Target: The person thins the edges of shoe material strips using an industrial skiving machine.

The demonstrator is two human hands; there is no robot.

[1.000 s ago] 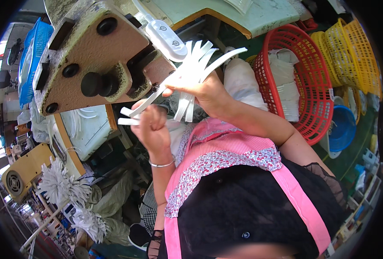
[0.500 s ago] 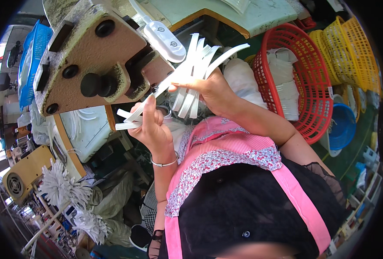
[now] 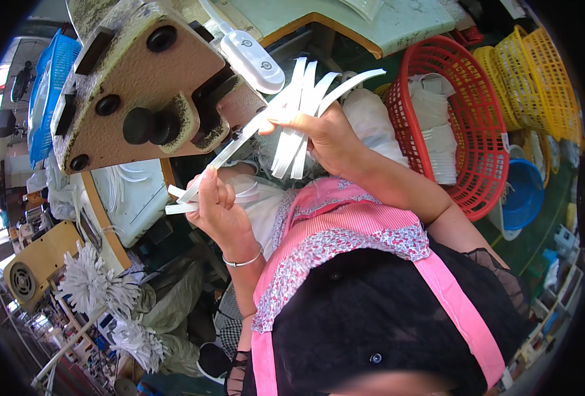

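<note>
Toward seven or eight o'clock, the left hand (image 3: 221, 211) has slid away from the right hand (image 3: 328, 135) since half a second ago, and more of one strip (image 3: 236, 148) shows between them. Biggest from my remote seat is the machine head (image 3: 173, 72) at ten o'clock, right behind the work. Next comes the red basket (image 3: 480, 132) at two o'clock, with pale pieces in it. A smaller white control box (image 3: 253, 59) hangs between eleven and twelve, near the fanned strips.

I find the bundle of white strips (image 3: 292, 148) at twelve o'clock, gripped in the right hand: thumb closed over the near side, the other fingers going behind, where I cannot see how tightly they press. Its free ends splay toward one and six o'clock. I judge it light and springy, likely to fan apart if the hold loosens, so I would hold it at the crossing, under the thumb.

That single strip runs down to the left hand at nine o'clock. It looks flat, flexible, perhaps a little slick, and hard to break; I would take it across its width, close to the end. The left thumb and forefinger appear pinched shut on it, the other fingers curled in, and two short ends (image 3: 179, 208) poke out toward nine o'clock.
</note>
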